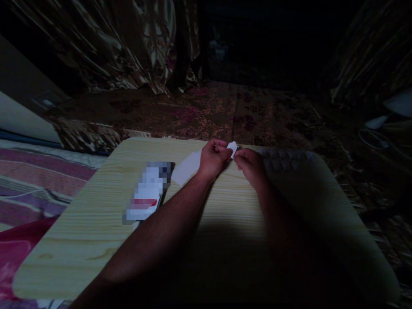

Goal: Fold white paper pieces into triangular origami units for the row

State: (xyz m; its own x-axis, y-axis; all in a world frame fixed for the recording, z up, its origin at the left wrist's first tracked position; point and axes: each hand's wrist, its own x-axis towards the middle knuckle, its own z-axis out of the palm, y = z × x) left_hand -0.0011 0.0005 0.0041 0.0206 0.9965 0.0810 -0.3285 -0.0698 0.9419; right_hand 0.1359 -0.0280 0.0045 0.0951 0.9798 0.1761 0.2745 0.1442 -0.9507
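Note:
Near the far edge of a light wooden table (234, 193), my left hand (213, 159) pinches a small white piece of paper (232, 149), thumb on its face. My right hand (250, 164) is closed at the paper's right edge, its fingertips touching it. Part of the paper is hidden by the fingers. A flat white sheet of paper (186, 168) lies on the table just left of my left hand, partly behind it. Right of my right hand, a clear plastic tray with rows of bumps (283, 159) lies in dim light.
A pixelated flat item, white with a red band (143, 193), lies on the table's left side. Beyond the table is a surface covered in dark patterned cloth (206, 107), with shiny curtains (154, 43) behind. Striped bedding (38, 171) is at left; a white cable (373, 139) is at right.

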